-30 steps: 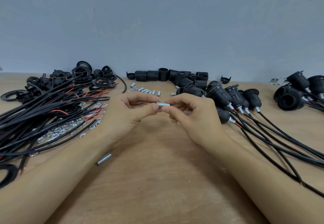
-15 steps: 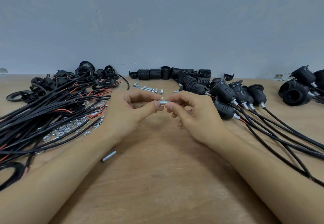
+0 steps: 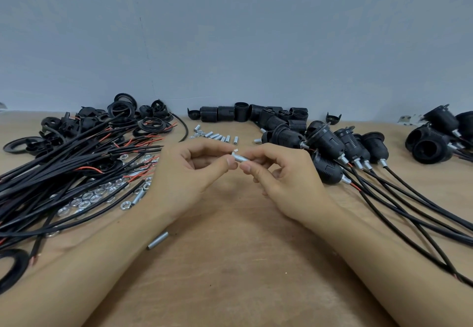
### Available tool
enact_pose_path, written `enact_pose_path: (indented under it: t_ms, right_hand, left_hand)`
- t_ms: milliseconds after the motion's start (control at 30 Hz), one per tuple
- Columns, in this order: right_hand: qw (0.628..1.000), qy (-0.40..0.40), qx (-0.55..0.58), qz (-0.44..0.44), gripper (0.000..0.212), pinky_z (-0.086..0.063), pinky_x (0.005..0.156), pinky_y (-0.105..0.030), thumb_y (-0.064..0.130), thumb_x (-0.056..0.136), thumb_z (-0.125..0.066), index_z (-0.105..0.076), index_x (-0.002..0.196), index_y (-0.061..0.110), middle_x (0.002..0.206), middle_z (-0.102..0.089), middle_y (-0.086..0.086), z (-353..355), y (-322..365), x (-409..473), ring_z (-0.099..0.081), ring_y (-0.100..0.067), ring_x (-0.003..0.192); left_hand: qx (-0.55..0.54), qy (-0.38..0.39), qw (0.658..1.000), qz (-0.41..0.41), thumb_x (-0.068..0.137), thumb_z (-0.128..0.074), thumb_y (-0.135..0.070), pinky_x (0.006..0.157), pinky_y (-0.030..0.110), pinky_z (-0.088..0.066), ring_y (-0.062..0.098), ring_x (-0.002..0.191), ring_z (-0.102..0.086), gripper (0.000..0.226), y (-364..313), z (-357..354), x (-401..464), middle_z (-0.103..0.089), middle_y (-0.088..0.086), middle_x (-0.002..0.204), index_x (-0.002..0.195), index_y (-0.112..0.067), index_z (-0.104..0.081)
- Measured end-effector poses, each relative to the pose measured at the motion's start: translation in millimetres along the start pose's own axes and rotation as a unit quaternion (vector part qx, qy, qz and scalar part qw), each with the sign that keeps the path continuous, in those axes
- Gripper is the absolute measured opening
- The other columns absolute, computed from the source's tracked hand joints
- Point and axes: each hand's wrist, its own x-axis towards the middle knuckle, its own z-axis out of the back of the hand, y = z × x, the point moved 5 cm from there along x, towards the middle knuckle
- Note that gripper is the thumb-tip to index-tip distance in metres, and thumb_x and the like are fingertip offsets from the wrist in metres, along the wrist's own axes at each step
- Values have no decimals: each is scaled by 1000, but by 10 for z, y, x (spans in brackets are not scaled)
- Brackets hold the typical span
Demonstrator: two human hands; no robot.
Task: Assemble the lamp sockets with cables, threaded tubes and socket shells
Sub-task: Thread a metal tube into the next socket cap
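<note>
Threaded tube [image 3: 240, 158] mostly hidden by fingertips [image 3: 247, 167]; cables [image 3: 64, 173] cut off left.

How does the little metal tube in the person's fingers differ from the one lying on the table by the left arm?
The held threaded tube is up off the table, pinched between the left hand and right hand; the loose tube lies untouched on the wooden table. The held one is mostly hidden by fingertips; the loose one shows whole. Both are silvery and threaded.

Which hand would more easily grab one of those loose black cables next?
Probably the left hand. The pile of loose cables lies right beside it, on its side of the table. The right hand sits next to the finished sockets. Both hands currently pinch the threaded tube.
</note>
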Motion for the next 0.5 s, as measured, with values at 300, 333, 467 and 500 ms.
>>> enact_pose_path:
  t_ms: [300, 333, 467, 500]
  right_hand:
    - [1000, -6, -8, 27, 10, -39, 58, -6, 10, 89, -71, -76, 96, 15, 71, -60, 24, -8, 11, -14, -60, 3, 68]
    - [1000, -9, -9, 28, 11, -39, 59, -6, 10, 88, -71, -76, 96, 15, 73, -61, 23, -8, 9, -9, -59, 3, 69]
    - [999, -25, -10, 44, 13, -38, 59, -4, 9, 87, -71, -76, 95, 19, 73, -59, 29, -9, 42, -7, -58, 5, 66]
    - [998, -28, -11, 50, 14, -37, 60, -3, 8, 87, -71, -76, 95, 19, 72, -58, 32, -21, 59, -10, -57, 7, 66]
  left_hand:
    - [11, -11, 1000, -26, 75, -77, -10, 78, 29, -59, 26, 82, -74, 17, 13, -7, -50, -77, 7, 85, 92, -13, -76]
    - [15, -15, 999, -35, 75, -75, -11, 79, 30, -59, 27, 83, -74, 17, 2, -8, -57, -77, 7, 86, 92, -12, -76]
    - [51, -16, 996, -72, 76, -73, -9, 78, 30, -58, 25, 82, -73, 17, -15, -3, -98, -76, 5, 87, 92, -14, -75]
    - [56, -22, 995, -74, 76, -73, -9, 77, 30, -58, 25, 81, -73, 17, -13, 14, -116, -76, 4, 87, 91, -14, -75]
